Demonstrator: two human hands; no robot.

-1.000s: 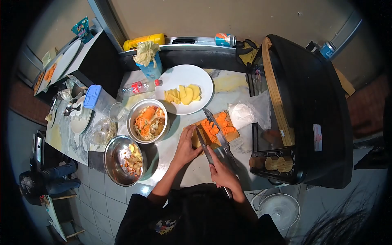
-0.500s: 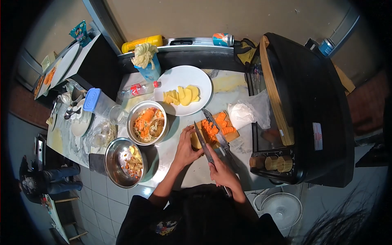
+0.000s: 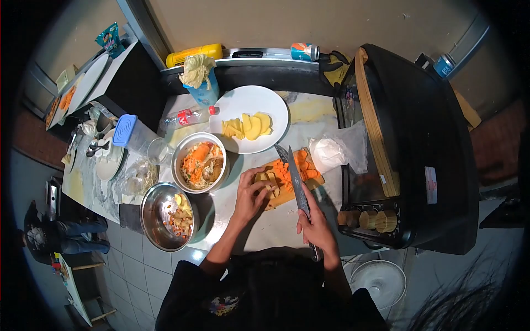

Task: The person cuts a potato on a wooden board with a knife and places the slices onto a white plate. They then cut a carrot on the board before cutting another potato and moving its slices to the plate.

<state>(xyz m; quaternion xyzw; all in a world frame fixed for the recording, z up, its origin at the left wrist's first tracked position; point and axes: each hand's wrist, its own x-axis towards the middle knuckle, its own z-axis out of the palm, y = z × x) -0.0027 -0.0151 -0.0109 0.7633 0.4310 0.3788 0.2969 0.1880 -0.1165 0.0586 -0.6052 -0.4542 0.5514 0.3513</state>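
My left hand [image 3: 250,194] holds pieces of cut potato [image 3: 269,182] at the left side of a small wooden board [image 3: 285,197]. My right hand [image 3: 317,225] is closed round the handle of a knife [image 3: 298,185], its blade pointing away from me over the board. Beside the potato lie diced and sliced carrots [image 3: 303,163]. A second blade shows behind the knife, partly hidden. Beyond the board, a white plate [image 3: 247,101] holds potato slices [image 3: 255,127].
Left are a white bowl of shredded food [image 3: 178,175], a steel bowl of peelings [image 3: 152,229], a bottle [image 3: 190,118] and a lidded container [image 3: 135,135]. Right are a bag of white powder [image 3: 329,153] and a black oven [image 3: 425,154]. Another person [image 3: 61,237] stands far left.
The knife has moved right, off the potato, and points more directly away from me. The potato now shows as separate pieces under my left fingers.
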